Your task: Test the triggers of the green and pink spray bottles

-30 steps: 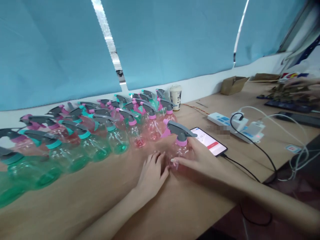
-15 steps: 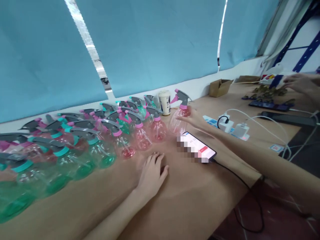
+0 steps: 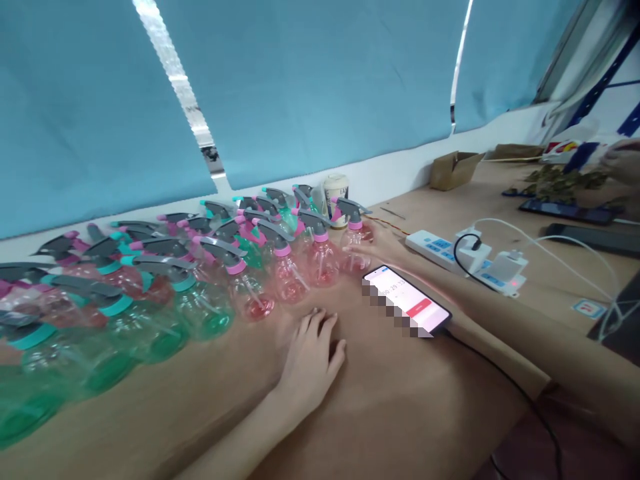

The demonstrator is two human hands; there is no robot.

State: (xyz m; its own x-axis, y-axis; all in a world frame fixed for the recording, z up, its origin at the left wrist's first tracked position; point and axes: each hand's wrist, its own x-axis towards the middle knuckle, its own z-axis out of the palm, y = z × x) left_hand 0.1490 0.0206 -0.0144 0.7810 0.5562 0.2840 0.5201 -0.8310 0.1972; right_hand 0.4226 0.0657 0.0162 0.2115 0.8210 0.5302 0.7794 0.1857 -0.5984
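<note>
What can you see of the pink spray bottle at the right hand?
The pink spray bottle is clear pink plastic with a rounded body, a pink collar and nozzle tip, and a grey trigger head. It stands upright on the wooden table, at the right end of the bottle rows, before a paper cup. The right hand touches its body; how firm the grip is cannot be told.

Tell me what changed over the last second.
The right hand carried the pink spray bottle from the table's near edge, beside the phone, away to the right end of the bottle rows, by the paper cup; it still touches it. The left hand stayed flat on the table.
</note>
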